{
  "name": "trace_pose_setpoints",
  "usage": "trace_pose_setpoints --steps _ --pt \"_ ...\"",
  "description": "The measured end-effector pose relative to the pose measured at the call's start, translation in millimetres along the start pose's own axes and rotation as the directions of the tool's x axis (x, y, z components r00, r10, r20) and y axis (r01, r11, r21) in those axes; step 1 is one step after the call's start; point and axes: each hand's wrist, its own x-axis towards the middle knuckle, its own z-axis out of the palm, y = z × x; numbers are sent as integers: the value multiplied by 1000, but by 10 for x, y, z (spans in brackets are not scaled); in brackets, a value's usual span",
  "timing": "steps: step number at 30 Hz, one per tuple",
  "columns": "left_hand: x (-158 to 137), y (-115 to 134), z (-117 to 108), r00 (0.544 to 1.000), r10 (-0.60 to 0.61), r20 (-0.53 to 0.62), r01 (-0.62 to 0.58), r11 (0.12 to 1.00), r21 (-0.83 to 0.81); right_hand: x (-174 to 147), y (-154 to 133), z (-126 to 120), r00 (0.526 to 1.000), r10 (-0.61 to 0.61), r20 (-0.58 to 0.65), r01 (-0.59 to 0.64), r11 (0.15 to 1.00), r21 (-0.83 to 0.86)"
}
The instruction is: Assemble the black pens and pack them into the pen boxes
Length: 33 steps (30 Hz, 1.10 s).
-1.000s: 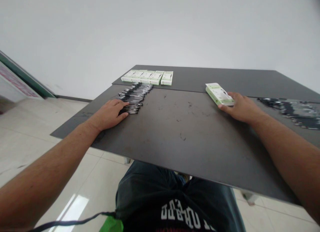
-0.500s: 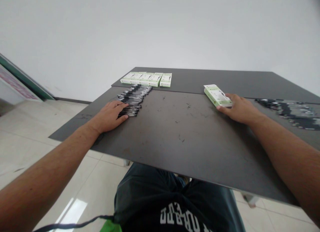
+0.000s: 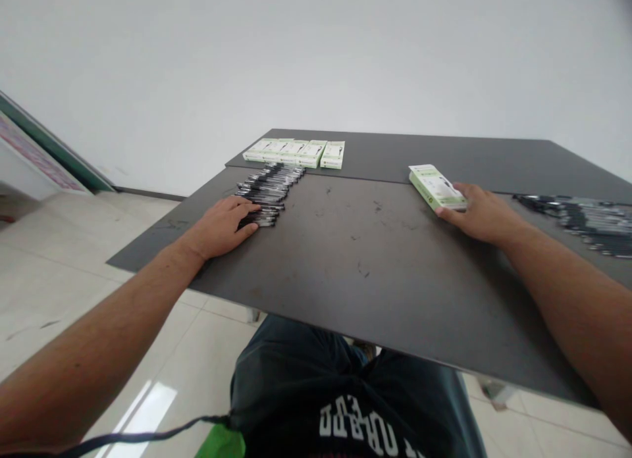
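My left hand (image 3: pixel 224 226) rests at the near end of a row of black-and-clear pens (image 3: pixel 274 181), its thumb and fingers around the ends of the nearest ones. The fingertips are partly hidden among the pens. On the right, my right hand (image 3: pixel 481 211) grips the near end of a white-and-green box (image 3: pixel 434 183), thumb on the near side and fingers over the far side. The box lies flat and slanted on the dark table (image 3: pixel 316 267), a pale flap showing at its far end.
Several similar white-and-green boxes (image 3: pixel 286 153) lie side by side at the back left. A second group of pens (image 3: pixel 592 224) is spread at the right, beyond my right forearm. A seam crosses the tabletop. The table's front edge runs above my lap.
The whole view has shifted slightly, so everything appears a little further right. Both hands keep their places, the left at the pens and the right on the box.
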Motion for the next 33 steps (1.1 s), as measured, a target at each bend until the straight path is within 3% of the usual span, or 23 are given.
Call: trace_pose_setpoints --steps 8,33 --pt "-42 117 -112 993 101 -60 -104 994 -42 42 80 63 1000 -5 -24 5 1000 -3" --pt "-27 173 -131 993 102 -56 -107 989 -98 11 49 24 1000 -8 -8 7 1000 -7"
